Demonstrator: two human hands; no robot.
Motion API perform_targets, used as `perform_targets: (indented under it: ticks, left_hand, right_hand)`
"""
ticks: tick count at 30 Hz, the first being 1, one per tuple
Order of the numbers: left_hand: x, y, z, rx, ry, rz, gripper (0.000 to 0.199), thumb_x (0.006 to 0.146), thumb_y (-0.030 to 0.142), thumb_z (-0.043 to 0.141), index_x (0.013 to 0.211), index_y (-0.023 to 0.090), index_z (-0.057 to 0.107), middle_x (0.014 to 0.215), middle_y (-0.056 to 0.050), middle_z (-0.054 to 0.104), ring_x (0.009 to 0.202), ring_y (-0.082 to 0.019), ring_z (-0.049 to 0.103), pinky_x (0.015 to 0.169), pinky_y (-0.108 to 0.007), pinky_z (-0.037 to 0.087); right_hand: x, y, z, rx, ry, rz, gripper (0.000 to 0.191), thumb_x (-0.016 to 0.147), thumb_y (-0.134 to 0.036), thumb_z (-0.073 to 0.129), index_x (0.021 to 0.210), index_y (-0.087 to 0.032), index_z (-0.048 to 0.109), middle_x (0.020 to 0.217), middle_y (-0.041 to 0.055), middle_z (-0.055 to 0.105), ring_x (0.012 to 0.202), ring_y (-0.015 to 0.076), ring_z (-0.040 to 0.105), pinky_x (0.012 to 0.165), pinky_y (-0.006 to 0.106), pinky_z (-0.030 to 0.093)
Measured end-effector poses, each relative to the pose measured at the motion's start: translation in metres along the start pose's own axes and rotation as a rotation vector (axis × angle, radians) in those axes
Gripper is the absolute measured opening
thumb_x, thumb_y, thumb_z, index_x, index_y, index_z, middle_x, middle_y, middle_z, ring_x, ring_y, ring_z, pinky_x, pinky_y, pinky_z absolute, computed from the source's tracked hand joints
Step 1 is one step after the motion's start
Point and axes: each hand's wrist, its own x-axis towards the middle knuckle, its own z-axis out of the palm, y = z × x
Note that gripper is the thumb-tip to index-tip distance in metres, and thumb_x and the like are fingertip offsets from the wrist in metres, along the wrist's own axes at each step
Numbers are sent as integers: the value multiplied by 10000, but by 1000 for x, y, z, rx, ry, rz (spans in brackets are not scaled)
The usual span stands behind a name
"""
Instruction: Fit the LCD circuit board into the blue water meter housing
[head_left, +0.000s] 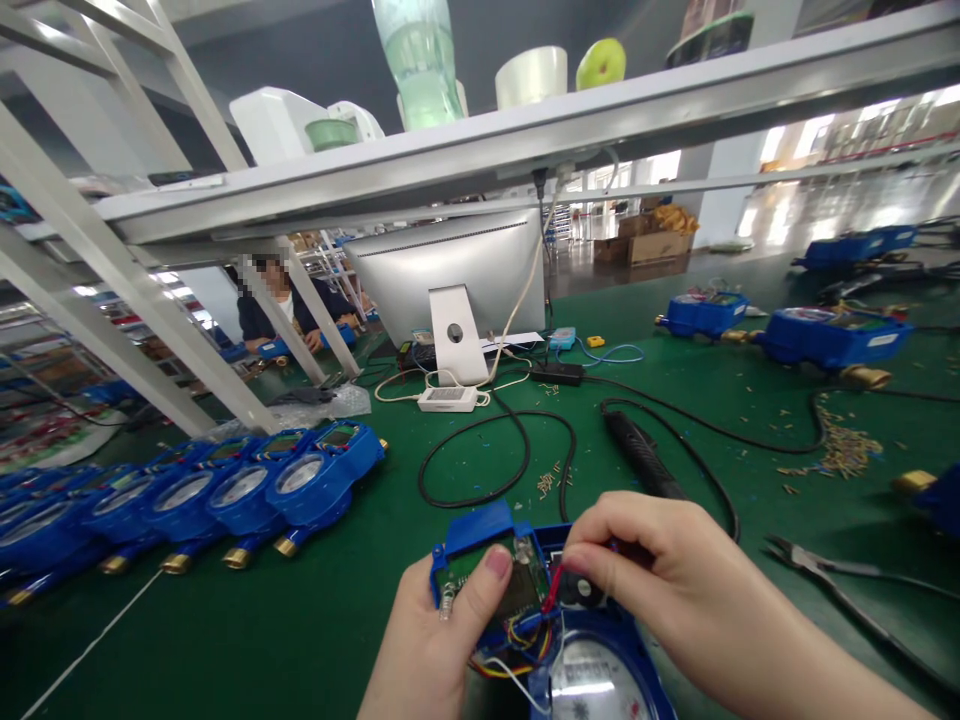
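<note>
Low in the view lies an opened blue water meter (pixel 651 660), its round dial (pixel 596 682) facing up. My left hand (pixel 442 625) grips a green circuit board (pixel 466 572) with a small display in a blue frame, the thumb pressed on its face. Pinched between the thumb and finger of my right hand (pixel 652 565) is a red wire (pixel 553 588), beside a round black part (pixel 581 588) in the housing. Yellow, red and white wires (pixel 525 660) run between the board and the meter body.
A row of blue water meters (pixel 307 480) stands at left; more blue meters (pixel 825 338) are at right. Pliers (pixel 814 565), a black electric screwdriver (pixel 637 455) with its cable and loose screws (pixel 847 450) lie on the green table. A monitor (pixel 454 280) stands behind, under a shelf (pixel 465 165). Another person (pixel 300 310) sits beyond.
</note>
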Motion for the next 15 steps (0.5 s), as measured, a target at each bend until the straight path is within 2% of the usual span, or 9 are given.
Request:
perform_targets:
  ticks: [3,6,11,15]
  left_hand:
    - [0,-1,3,-216,31,-163,327,676,367,816,883,134,717,765,-64,736,725,-229,679,635,-285,542]
    - [1,1,6,-313,27,-262,337,649,319,837,892,123,709,748,-71,751,756,-264,710,649,-308,566]
    - [5,5,7,-351,66,-335,302,597,276,871,795,119,705,686,-59,749,691,-263,725,611,-297,584]
    - [7,5,6,-364,28,-330,310,600,257,867,830,109,722,683,-65,747,684,-254,724,596,-277,585]
  right_hand:
    - [1,4,0,65,-6,-26,161,882,-244,584,747,-212,666,709,-37,633,657,83,569,602,177,396]
    - [1,8,-1,99,-20,-66,140,871,-217,599,755,-203,674,716,-32,632,661,78,566,599,169,390]
    - [-1,14,-2,52,-63,-91,121,873,-208,607,785,-217,689,732,-42,627,682,65,569,602,161,378]
    - [-1,13,2,28,-111,-137,117,891,-257,608,878,-284,721,785,-64,675,714,59,601,631,161,381]
